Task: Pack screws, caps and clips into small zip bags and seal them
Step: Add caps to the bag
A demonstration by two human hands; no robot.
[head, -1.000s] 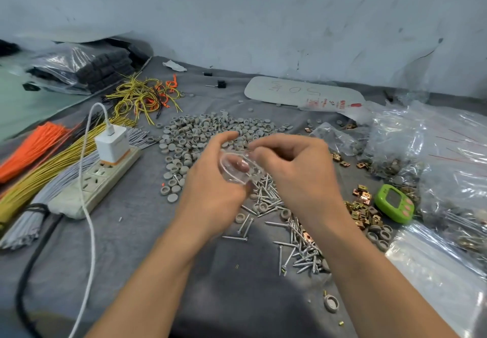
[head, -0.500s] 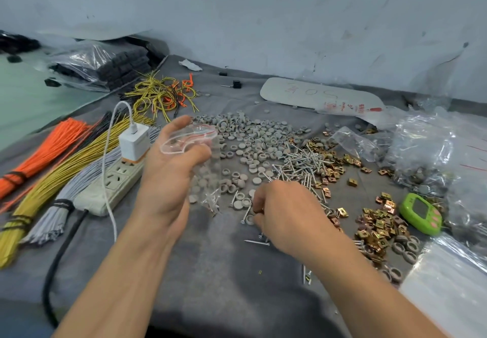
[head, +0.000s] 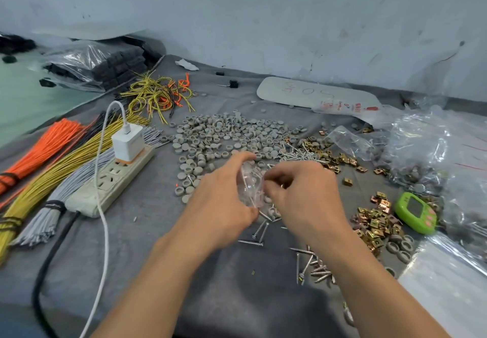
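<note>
Scuffed pale wall behind grey-clothed table.

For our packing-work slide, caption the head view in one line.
Left hand grips a clear zip bag while right hand pinches at its mouth, above grey caps, screws and brass clips.

One wide-angle view, taken from the camera on your head. It looks forward and down across the grey table toward the pale wall behind it. The camera sits close. Your forearms enter from the bottom edge, and your left hand and right hand meet mid-frame, both holding a small clear bag.
</note>
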